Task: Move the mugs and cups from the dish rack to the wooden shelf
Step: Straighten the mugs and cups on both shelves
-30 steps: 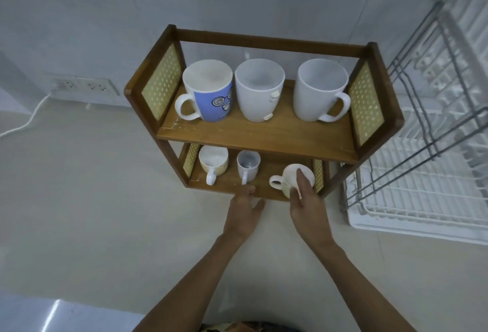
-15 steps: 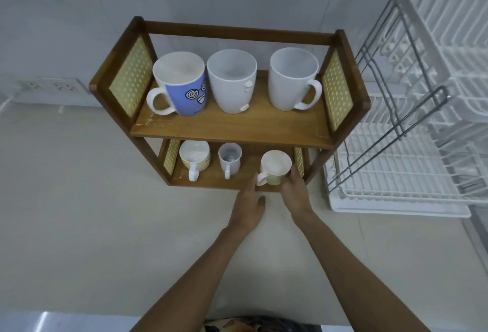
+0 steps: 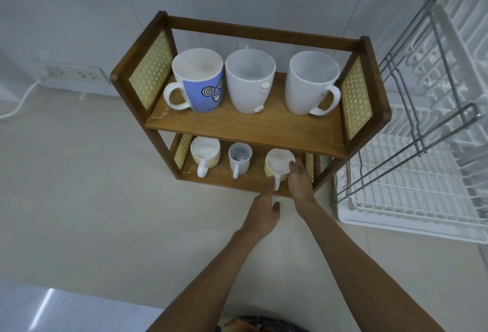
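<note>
The wooden shelf (image 3: 245, 131) has two tiers and yellow perforated side panels. On its top tier stand a blue face mug (image 3: 204, 88), a plain white mug (image 3: 248, 83) and a white mug (image 3: 307, 86) with its handle to the right. The lower tier holds a yellow patterned cup (image 3: 206, 156), a small white cup (image 3: 239, 158) and a second yellow cup (image 3: 278, 164) with its handle facing me. My right hand (image 3: 299, 182) lies flat against that cup's right side. My left hand (image 3: 264, 212) is open, one fingertip at the handle. The white dish rack (image 3: 401, 199) stands to the right.
The rack's grey metal frame (image 3: 412, 131) leans over its tray, close to the shelf's right post. A white socket strip (image 3: 75, 75) with a cable (image 3: 22, 102) sits at the wall on the left. Beige counter (image 3: 92, 186) lies in front of the shelf.
The right yellow cup has been turned on the lower tier: its handle pointed left and now points toward me. My right hand moved from over the cup to its right side.
</note>
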The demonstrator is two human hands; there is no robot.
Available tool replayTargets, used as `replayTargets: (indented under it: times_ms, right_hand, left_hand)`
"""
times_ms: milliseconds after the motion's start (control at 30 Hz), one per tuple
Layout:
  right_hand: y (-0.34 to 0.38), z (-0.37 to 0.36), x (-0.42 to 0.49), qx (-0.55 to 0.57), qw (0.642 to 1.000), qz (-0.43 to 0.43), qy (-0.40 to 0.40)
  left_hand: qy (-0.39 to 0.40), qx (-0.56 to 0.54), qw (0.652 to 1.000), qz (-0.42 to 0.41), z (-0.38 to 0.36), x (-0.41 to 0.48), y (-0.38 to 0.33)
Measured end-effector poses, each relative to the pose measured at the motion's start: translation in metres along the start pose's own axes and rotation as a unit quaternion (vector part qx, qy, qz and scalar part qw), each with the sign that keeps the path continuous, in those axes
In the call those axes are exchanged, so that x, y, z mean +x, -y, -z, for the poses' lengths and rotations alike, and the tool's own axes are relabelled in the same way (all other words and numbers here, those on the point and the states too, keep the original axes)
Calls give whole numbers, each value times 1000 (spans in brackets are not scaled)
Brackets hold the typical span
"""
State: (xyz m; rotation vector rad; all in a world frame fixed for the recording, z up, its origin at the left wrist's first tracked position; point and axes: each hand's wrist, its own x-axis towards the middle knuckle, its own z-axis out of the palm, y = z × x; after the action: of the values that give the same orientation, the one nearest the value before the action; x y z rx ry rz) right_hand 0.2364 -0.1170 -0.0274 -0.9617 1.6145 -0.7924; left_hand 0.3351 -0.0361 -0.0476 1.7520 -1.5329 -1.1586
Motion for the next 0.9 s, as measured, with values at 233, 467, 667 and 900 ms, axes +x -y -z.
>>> replayTargets:
  times_ms: [233, 467, 667, 900]
  right_hand:
    - [0, 1, 4, -2, 1000, 7, 14]
    - [2, 1, 3, -10, 999, 24, 20]
    - [1, 2, -4, -5, 999, 30, 22]
    - [-2, 2, -17, -19, 999, 29, 13]
  left_hand:
    - [-3, 4, 1000, 10, -3, 1, -4]
    - [16, 23, 1000, 10, 6, 5, -6]
    - [29, 35, 999, -2, 11, 5, -6]
    - [42, 42, 998, 1, 15, 1, -5]
